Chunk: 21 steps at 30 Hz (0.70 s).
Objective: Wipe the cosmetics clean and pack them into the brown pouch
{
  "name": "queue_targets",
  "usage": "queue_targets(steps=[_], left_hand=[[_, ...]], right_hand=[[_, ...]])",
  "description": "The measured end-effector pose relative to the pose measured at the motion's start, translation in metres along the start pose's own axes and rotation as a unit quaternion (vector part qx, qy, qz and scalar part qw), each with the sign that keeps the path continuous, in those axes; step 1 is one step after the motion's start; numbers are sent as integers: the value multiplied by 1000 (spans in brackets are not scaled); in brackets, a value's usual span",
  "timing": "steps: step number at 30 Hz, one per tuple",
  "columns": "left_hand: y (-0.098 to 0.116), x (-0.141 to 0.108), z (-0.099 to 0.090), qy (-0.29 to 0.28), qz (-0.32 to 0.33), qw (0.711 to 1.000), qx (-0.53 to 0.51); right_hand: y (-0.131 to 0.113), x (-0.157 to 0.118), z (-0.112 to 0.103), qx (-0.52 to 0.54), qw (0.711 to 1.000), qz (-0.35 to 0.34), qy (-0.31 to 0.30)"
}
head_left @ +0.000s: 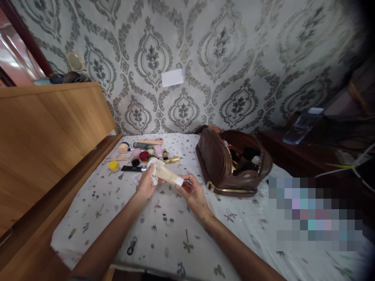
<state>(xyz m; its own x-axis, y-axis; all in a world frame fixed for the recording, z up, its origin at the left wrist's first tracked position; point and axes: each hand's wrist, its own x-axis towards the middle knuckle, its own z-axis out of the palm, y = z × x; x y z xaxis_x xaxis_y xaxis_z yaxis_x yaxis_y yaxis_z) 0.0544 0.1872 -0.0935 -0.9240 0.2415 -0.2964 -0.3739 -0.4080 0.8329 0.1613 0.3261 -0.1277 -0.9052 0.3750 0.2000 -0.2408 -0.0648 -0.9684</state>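
Between my hands is a pale cream squeeze tube with a white cap, slanting down to the right above the cloth. My left hand is closed around a crumpled white wipe, which presses against the tube's wide end. The fingers of my right hand pinch the tube at its white cap. Just behind lie a dark red jar, a black tube, a yellow-lidded jar, a pink tube and a gold lipstick-like case.
A brown leather bag stands unzipped on the right, with several items inside. The patterned cloth covers the surface. A wooden board borders the left side. At the far right, a clear bottle stands on a dark surface, near a cable.
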Motion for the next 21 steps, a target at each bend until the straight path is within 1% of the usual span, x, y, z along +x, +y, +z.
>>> queue_targets(steps=[3,7,11,17,21], left_hand=[[-2,-5,2,-8,-4,999,-43],[-5,-7,4,-4,-38,993,-115],[-6,-8,4,-19,-32,985,-169],[-11,-9,6,-56,-37,977,-201],[-17,-8,6,-50,-41,982,-180]], right_hand=[[2,0,0,-21,1000,8,5],[1,0,-2,-64,998,-1,14],[4,1,-3,-95,995,-16,11],[12,0,0,-123,992,-10,2],[10,-3,5,-133,991,3,-23]])
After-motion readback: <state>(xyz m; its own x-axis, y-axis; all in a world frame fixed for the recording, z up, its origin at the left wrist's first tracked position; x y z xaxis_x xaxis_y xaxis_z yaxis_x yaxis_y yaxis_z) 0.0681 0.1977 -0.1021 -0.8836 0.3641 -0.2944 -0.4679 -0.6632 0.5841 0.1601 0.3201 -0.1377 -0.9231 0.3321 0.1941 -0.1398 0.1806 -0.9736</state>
